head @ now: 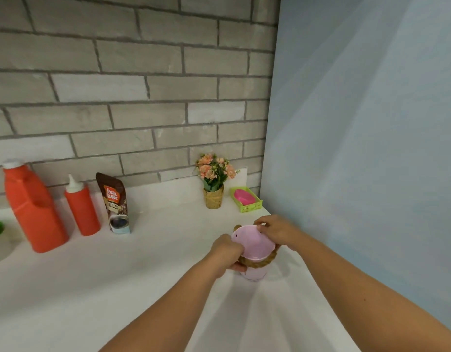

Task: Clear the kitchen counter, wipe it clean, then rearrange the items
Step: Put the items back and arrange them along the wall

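White counter [143, 288], lower centre: left hand [225, 252] grips the roped side of the pink pot [255, 243], right hand [275, 231] pinches its far rim; best set down level, away from the edge.

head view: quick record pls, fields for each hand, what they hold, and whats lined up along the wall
left hand: grips the pink pot at its rope band
right hand: pinches the pot's far rim
surface: white counter
along wall, left to right: red jug, red squeeze bottle, coffee pouch, flowers, green basket
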Tool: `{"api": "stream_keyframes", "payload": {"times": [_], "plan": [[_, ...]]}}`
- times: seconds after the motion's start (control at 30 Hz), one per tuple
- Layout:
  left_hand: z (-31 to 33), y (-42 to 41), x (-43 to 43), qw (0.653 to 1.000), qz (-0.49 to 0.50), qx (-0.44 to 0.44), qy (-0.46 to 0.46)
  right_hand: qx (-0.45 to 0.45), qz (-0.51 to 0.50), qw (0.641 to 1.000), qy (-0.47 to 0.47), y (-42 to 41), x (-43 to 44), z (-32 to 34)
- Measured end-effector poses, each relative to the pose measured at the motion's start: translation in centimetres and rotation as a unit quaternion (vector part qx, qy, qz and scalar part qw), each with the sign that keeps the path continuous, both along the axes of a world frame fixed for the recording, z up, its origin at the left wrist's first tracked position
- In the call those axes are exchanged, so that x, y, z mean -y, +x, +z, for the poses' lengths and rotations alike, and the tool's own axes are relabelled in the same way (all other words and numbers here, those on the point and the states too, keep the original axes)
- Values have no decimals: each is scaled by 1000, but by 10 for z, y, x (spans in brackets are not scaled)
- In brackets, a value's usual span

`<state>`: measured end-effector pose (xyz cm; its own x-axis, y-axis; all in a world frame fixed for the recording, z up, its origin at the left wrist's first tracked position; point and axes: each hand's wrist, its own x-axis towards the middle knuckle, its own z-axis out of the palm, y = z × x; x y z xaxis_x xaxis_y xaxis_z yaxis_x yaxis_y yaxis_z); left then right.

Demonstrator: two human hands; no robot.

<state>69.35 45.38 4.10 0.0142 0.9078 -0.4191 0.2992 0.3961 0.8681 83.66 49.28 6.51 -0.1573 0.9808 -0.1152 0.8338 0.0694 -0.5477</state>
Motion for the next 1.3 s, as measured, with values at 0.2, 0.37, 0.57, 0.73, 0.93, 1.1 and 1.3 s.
{"api": "stream_keyframes", "payload": {"times": [0.2,0.37,0.57,0.73,0.93,1.1,1.3], "plan": [[9,-47,-23,999,32,10,5,-95,-20,995,-12,-36,-15,6],[19,-90,-39,995,87,52,5,-204,-3,978,-44,-79,-18,15],[18,-134,-61,991,127,32,24,-275,-14,958,-84,-115,-31,12],[9,-160,-78,986,133,-45,85,-298,-14,949,-99,-147,-60,-3],[-1,-176,-106,971,199,-54,119,-355,-9,927,-119,-174,-92,-18],[-6,-178,-122,960,248,-52,119,-387,-21,914,-118,-189,-114,-32],[-4,-185,-133,938,316,14,142,-401,-13,907,-128,-205,-131,-36]]}}
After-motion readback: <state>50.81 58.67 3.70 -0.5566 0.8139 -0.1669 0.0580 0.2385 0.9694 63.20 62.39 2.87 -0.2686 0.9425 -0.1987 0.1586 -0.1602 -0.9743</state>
